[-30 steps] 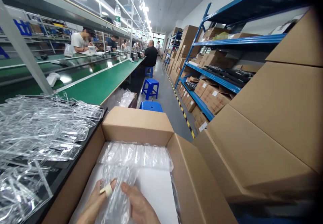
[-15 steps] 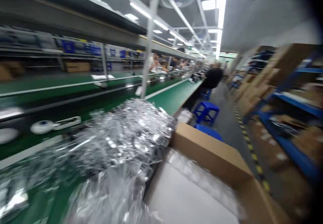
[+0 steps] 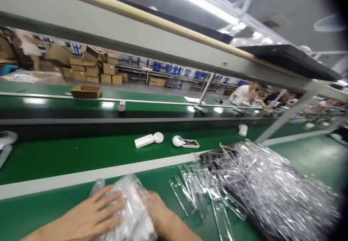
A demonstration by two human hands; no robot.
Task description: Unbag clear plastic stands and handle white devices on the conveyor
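A clear plastic bag [image 3: 133, 204] with pale contents I cannot make out lies on the green bench before me. My left hand [image 3: 95, 215] rests flat on its left side, fingers stretched and apart. At the right side of the bag, my right hand [image 3: 157, 208] grips the plastic, its fingertips partly hidden. Clear plastic frames [image 3: 190, 186] lie loose just right of my hands. Beyond them a heap of the same clear pieces [image 3: 266, 183] fills a dark tray [image 3: 239, 201].
White round-headed devices [image 3: 148, 140] lie on the green conveyor, one with an open housing [image 3: 190, 144]. A white cup-shaped part [image 3: 243, 130] stands farther right. A slanting metal post [image 3: 293, 114] rises behind the tray. Across the line are a shallow cardboard box [image 3: 86, 91] and other people.
My view has swung left from the aisle and the open carton to the bench. Both my hands now show, on a plastic bag.
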